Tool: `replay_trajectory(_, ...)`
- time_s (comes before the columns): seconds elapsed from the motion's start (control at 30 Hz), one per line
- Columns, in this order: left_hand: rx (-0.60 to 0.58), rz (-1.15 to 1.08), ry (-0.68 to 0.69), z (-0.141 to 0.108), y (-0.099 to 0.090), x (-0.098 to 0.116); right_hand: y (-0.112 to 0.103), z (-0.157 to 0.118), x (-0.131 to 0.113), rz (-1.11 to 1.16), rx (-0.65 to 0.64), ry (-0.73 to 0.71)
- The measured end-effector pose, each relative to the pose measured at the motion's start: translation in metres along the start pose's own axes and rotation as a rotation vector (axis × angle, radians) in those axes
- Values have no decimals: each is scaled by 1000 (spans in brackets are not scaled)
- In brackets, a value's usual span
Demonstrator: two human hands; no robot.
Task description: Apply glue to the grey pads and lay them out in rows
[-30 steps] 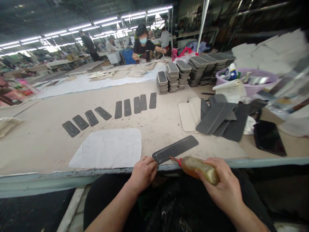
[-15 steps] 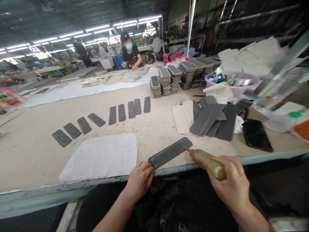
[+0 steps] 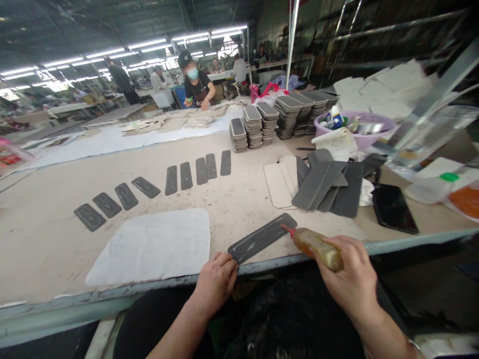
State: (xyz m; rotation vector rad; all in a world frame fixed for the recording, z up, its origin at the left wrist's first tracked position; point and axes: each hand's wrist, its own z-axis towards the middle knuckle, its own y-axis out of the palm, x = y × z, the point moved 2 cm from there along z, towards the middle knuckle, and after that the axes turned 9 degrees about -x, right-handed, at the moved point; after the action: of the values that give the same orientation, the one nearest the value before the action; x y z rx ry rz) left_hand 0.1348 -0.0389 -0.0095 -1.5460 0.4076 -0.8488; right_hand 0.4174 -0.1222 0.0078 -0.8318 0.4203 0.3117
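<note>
A long dark grey panel (image 3: 262,238) with rounded corners lies slantwise near the table's front edge. Whitish wet lines run along its borders, and a short streak marks its middle toward the left end. My left hand (image 3: 219,274) is closed on the panel's near left corner, fingers bent over the edge. In my right hand (image 3: 350,271) is a squeeze bottle (image 3: 318,247) of yellowish-brown liquid, tilted with its red nozzle at the panel's right part. Whether the tip touches the surface I cannot tell. A white sheet (image 3: 153,249) lies left of the panel.
Several smaller dark grey pieces (image 3: 127,196) with whitish lines are spread in a row beyond the sheet. Loose grey panels (image 3: 318,184) lie at right, near a black phone (image 3: 394,208). Stacked pieces (image 3: 252,127) and a purple basin (image 3: 368,139) stand behind. A masked co-worker (image 3: 198,87) works across the table.
The nozzle tip has shifted slightly left on the panel, and a whitish streak now shows in the panel's middle. My left hand keeps its hold. The whole view has moved a little.
</note>
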Motion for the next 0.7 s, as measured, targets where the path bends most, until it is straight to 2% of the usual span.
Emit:
replay_trajectory(0.07, 0, -10, 2, 0, -1, 0, -1, 0, -1, 21, -6, 3)
replay_trajectory(0.23, -13, -27, -4, 0, -1, -2, 7, -2, -18, 188, -173, -28)
replay_trajectory(0.33, -12, -27, -7, -1, 0, -3, 1, 4, -14, 147, -67, 8)
replay_trajectory(0.47, -10, -27, -5, -1, 1, -3, -10, 15, 8, 11, 77, 82)
replay_trajectory(0.7, -22, -42, -4, 0, 0, -2, -3, 28, 23, -73, 69, 96)
